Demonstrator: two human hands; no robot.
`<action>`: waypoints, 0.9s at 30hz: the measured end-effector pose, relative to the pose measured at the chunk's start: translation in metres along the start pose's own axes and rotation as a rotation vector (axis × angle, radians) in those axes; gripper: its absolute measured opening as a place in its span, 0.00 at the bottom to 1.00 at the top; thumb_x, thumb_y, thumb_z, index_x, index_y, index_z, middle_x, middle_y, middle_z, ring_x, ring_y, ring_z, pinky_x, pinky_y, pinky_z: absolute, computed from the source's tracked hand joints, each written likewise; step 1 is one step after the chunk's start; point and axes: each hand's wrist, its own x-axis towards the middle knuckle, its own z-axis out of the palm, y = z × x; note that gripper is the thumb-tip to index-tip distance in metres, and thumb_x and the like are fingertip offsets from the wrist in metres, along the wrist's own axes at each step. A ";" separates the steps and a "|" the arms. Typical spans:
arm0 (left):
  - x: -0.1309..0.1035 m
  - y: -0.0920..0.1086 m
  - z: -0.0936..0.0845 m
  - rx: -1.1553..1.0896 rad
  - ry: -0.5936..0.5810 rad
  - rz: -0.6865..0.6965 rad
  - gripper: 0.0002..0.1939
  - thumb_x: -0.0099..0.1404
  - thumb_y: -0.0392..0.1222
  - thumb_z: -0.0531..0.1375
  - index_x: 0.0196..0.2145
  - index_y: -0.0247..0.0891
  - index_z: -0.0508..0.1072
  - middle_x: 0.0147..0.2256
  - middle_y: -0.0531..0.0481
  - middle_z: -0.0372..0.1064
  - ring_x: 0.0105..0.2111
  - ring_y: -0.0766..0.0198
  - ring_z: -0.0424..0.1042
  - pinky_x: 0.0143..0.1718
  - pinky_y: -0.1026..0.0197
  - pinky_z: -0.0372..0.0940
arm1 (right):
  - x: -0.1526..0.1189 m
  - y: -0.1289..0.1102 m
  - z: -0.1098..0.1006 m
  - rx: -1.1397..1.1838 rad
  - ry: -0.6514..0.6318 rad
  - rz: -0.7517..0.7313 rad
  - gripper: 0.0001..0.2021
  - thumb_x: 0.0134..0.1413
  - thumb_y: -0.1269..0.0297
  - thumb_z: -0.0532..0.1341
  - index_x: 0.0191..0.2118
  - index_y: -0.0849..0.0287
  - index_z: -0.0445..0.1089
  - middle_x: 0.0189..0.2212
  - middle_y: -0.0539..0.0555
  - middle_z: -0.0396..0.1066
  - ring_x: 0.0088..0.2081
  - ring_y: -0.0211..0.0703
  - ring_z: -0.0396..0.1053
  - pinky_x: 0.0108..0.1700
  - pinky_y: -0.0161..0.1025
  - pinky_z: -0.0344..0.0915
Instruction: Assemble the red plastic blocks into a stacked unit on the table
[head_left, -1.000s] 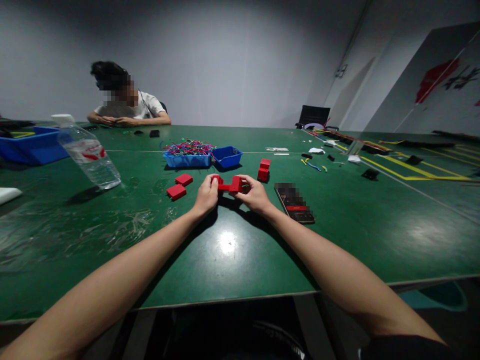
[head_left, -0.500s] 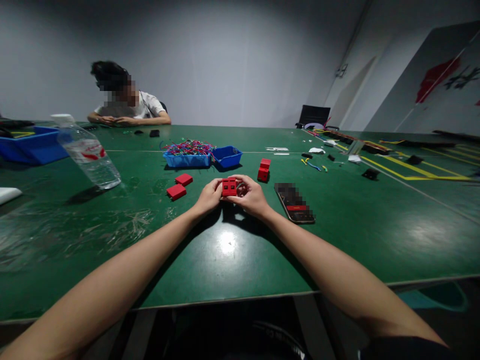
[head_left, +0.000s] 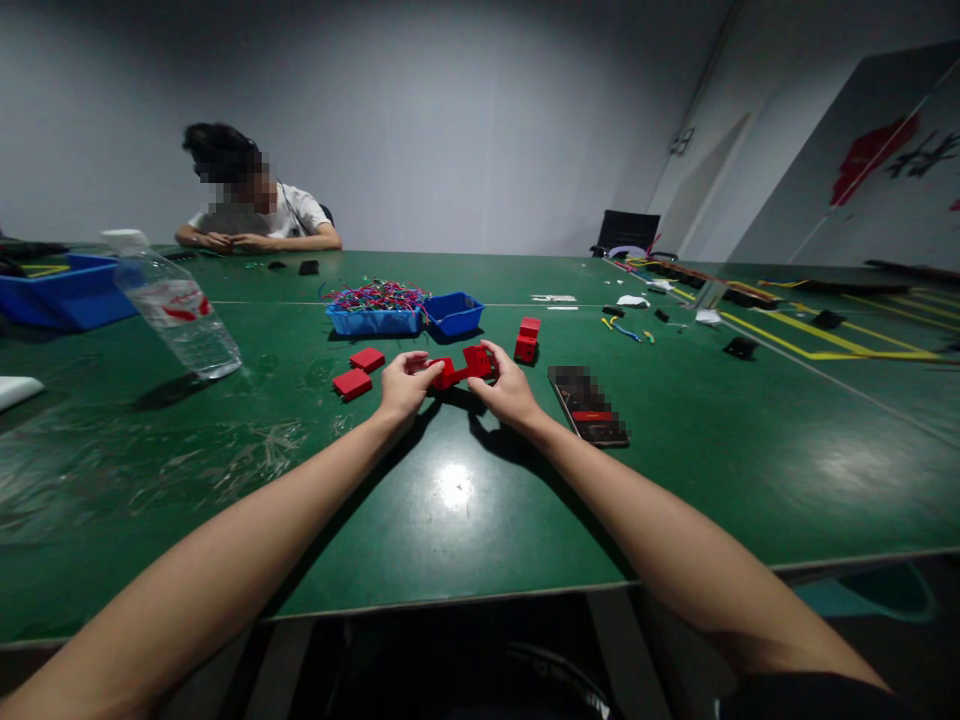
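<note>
Between my hands, two red plastic parts are spread apart, seemingly joined at a low middle point. My left hand [head_left: 406,385] grips the left red part [head_left: 444,374] between thumb and fingers. My right hand [head_left: 510,388] holds the right red part [head_left: 477,361], which stands tilted with its inner side showing. Two flat red blocks [head_left: 352,384] lie on the green table left of my left hand. Another red piece [head_left: 527,340] rests just beyond my right hand, and a phone [head_left: 590,408] lies to its right.
Past my hands stand a blue tray of coloured wires [head_left: 375,320] and a smaller blue bin [head_left: 455,316]. A tilted water bottle [head_left: 176,310] and large blue bin [head_left: 71,295] are at left. A person [head_left: 259,215] sits across the table [head_left: 457,540].
The single red block that I held has been opened into two parts. My left hand has shifted a little left, and my right hand has turned slightly with its part.
</note>
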 end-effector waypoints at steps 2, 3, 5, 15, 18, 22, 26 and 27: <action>-0.004 0.003 0.001 -0.024 -0.029 -0.013 0.30 0.39 0.47 0.71 0.39 0.32 0.69 0.37 0.43 0.73 0.37 0.59 0.73 0.38 0.56 0.68 | 0.004 0.004 -0.001 0.066 0.014 0.087 0.28 0.38 0.71 0.62 0.51 0.59 0.65 0.43 0.55 0.72 0.41 0.43 0.71 0.50 0.43 0.66; -0.006 0.005 0.002 -0.029 -0.057 -0.026 0.31 0.38 0.46 0.72 0.40 0.32 0.69 0.38 0.42 0.73 0.38 0.59 0.73 0.39 0.56 0.68 | 0.005 0.005 -0.001 0.103 0.012 0.133 0.25 0.36 0.73 0.61 0.48 0.59 0.67 0.41 0.54 0.73 0.40 0.42 0.71 0.49 0.42 0.66; -0.010 0.009 0.003 -0.021 -0.139 -0.056 0.32 0.38 0.47 0.72 0.41 0.31 0.71 0.40 0.41 0.74 0.39 0.58 0.73 0.39 0.56 0.67 | 0.008 0.007 -0.003 0.176 0.002 0.207 0.21 0.33 0.75 0.60 0.41 0.60 0.68 0.37 0.53 0.73 0.38 0.41 0.70 0.46 0.41 0.66; -0.015 0.015 0.005 -0.008 -0.257 -0.092 0.26 0.43 0.49 0.71 0.38 0.30 0.76 0.33 0.45 0.75 0.31 0.64 0.72 0.33 0.62 0.64 | 0.015 0.011 -0.007 0.439 0.113 0.287 0.21 0.28 0.75 0.57 0.38 0.60 0.67 0.27 0.45 0.68 0.27 0.35 0.64 0.33 0.34 0.64; -0.018 0.016 0.006 -0.075 -0.316 -0.120 0.25 0.41 0.48 0.72 0.35 0.30 0.76 0.30 0.48 0.75 0.28 0.67 0.71 0.34 0.62 0.64 | 0.016 0.011 -0.007 0.534 0.140 0.271 0.24 0.30 0.76 0.60 0.41 0.58 0.66 0.28 0.46 0.69 0.29 0.36 0.67 0.37 0.37 0.67; -0.026 0.018 0.008 -0.059 -0.471 -0.156 0.24 0.42 0.46 0.73 0.34 0.30 0.74 0.25 0.50 0.73 0.25 0.70 0.69 0.31 0.64 0.65 | 0.017 0.009 -0.007 0.679 0.130 0.249 0.24 0.35 0.74 0.64 0.44 0.57 0.64 0.33 0.49 0.73 0.35 0.41 0.73 0.43 0.43 0.70; -0.030 0.019 0.013 -0.059 -0.473 -0.159 0.22 0.47 0.49 0.71 0.33 0.31 0.71 0.23 0.52 0.70 0.21 0.72 0.67 0.25 0.67 0.63 | 0.015 0.009 -0.005 0.741 0.038 0.263 0.22 0.37 0.72 0.67 0.42 0.57 0.63 0.32 0.52 0.75 0.36 0.44 0.75 0.44 0.46 0.71; -0.029 0.018 0.013 -0.072 -0.441 -0.176 0.21 0.48 0.49 0.70 0.33 0.32 0.70 0.22 0.53 0.69 0.19 0.73 0.66 0.23 0.68 0.62 | 0.014 0.010 -0.005 0.740 0.016 0.259 0.22 0.37 0.71 0.68 0.42 0.57 0.63 0.33 0.52 0.76 0.37 0.44 0.75 0.44 0.46 0.71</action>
